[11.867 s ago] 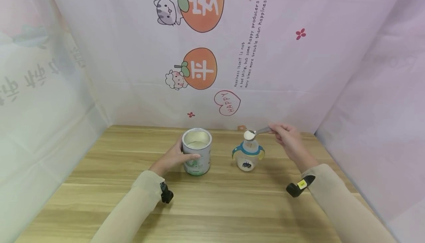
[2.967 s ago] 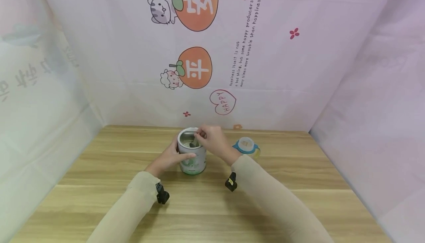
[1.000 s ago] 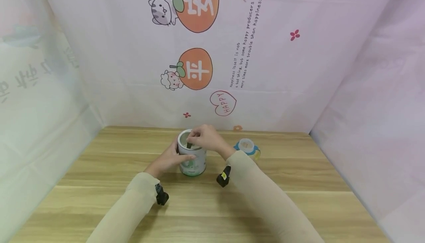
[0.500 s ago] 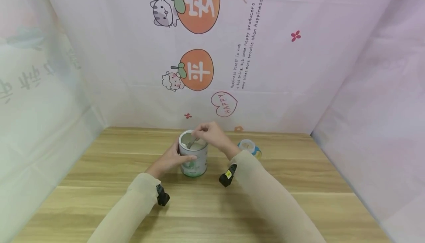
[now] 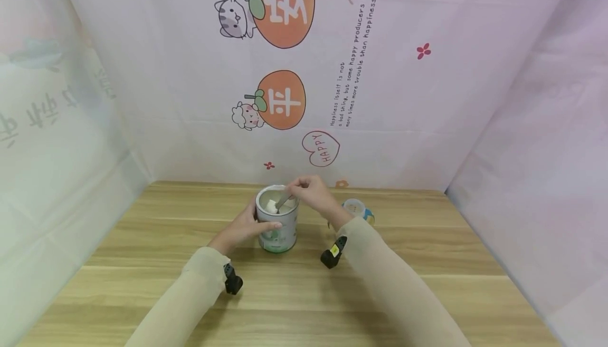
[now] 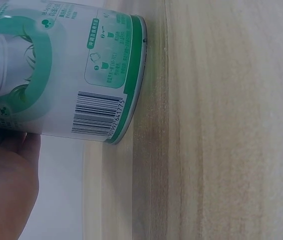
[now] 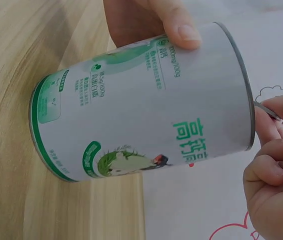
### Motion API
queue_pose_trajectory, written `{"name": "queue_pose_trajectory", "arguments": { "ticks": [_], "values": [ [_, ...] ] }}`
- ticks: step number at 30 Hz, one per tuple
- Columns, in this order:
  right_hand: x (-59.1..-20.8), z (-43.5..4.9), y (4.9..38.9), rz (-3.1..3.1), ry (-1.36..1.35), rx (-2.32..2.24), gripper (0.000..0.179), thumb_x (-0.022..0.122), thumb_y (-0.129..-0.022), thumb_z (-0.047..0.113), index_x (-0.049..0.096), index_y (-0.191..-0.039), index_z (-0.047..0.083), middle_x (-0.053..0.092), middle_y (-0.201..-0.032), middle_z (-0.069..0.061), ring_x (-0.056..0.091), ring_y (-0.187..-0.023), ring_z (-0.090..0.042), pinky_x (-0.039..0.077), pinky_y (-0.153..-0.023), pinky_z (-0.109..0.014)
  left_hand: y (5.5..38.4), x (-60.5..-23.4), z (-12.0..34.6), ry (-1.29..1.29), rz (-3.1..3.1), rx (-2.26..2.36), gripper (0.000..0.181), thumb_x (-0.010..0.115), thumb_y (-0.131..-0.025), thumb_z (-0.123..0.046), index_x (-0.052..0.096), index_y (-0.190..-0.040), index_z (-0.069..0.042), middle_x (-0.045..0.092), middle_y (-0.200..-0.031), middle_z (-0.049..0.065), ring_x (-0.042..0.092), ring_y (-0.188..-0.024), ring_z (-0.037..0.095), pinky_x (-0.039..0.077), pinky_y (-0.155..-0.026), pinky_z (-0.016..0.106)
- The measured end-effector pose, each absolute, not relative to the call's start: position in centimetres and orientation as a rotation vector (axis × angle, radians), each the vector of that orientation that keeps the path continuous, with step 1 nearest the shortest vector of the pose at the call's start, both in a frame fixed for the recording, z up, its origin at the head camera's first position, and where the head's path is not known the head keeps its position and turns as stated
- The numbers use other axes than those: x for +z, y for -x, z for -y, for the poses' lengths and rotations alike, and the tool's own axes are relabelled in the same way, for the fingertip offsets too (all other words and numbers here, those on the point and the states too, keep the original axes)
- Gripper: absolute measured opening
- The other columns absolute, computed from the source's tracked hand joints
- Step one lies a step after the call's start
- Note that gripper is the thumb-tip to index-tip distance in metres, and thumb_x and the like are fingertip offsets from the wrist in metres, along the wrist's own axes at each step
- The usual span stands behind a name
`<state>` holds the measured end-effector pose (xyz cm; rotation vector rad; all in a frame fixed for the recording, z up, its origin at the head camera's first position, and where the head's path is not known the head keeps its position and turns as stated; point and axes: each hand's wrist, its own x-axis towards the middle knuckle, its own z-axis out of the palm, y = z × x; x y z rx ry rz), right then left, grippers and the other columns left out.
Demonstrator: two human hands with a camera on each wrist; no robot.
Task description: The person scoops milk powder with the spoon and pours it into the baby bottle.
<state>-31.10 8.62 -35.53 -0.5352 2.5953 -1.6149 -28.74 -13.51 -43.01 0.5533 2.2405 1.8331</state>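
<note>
An open milk powder can (image 5: 279,239), white with green print, stands upright on the table. My left hand (image 5: 244,228) grips its left side, thumb across the front. The can's barcode side and green base rim fill the upper left of the left wrist view. My right hand (image 5: 313,195) pinches the grey handle of a scoop (image 5: 283,200) at the can's mouth. White powder (image 5: 272,206) is heaped on the scoop's end, inside the rim. In the right wrist view, fingertips hold the scoop handle (image 7: 268,110) right at the rim.
Right of the can stands a baby bottle (image 5: 354,208) with a blue collar and yellow handles, lidless and partly hidden behind my right wrist. The wooden table (image 5: 266,305) ends at a printed cloth backdrop (image 5: 389,125), with cloth walls at both sides.
Some twelve seconds ago my right hand held the powder-filled scoop over the bottle; later it dipped into the can. Over the last second it rises rightward, scoop heaped. My left hand keeps its grip.
</note>
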Motion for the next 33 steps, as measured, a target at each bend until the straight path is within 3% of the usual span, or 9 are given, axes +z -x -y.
{"name": "queue_pose_trajectory", "arguments": {
  "ticks": [5,13,19,33],
  "values": [
    [-35.5,-8.9,30.8,-2.607,0.489,-1.655,0.019,0.066,-0.094,0.026,0.075,-0.094,0.01,0.072,-0.095,-0.001,0.061,-0.102,-0.02,0.045,-0.098,-0.048,28.8,-43.1,13.5,-0.585,-2.256,1.829,0.095,0.083,-0.085,-0.026,0.02,-0.156,-0.029,0.044,-0.146,0.008,0.041,-0.136,0.028,0.03,-0.113,0.056],
    [-35.5,-9.3,30.4,-2.607,0.5,-1.739,0.02,0.067,-0.096,0.024,0.075,-0.096,0.006,0.071,-0.095,-0.004,0.06,-0.099,-0.021,0.047,-0.094,-0.045,28.8,-43.2,13.6,-0.577,-2.254,1.829,0.096,0.083,-0.084,-0.027,0.019,-0.156,-0.028,0.044,-0.146,0.008,0.042,-0.136,0.029,0.03,-0.113,0.057],
    [-36.2,-9.5,30.3,-2.606,0.423,-1.809,0.021,0.068,-0.096,0.025,0.074,-0.095,0.006,0.07,-0.09,-0.005,0.058,-0.093,-0.024,0.045,-0.082,-0.036,28.8,-43.3,13.6,-0.542,-2.244,1.834,0.097,0.084,-0.083,-0.03,0.019,-0.156,-0.03,0.043,-0.147,0.007,0.04,-0.137,0.029,0.027,-0.113,0.058],
    [-37.0,-9.9,30.1,-2.676,0.485,-1.892,0.02,0.07,-0.096,0.026,0.074,-0.093,0.007,0.062,-0.074,-0.006,0.044,-0.064,-0.014,0.036,-0.055,-0.025,28.9,-43.4,13.6,-0.553,-2.253,1.839,0.099,0.084,-0.083,-0.03,0.018,-0.157,-0.03,0.04,-0.15,0.007,0.037,-0.139,0.029,0.027,-0.114,0.057]
  ]
}}
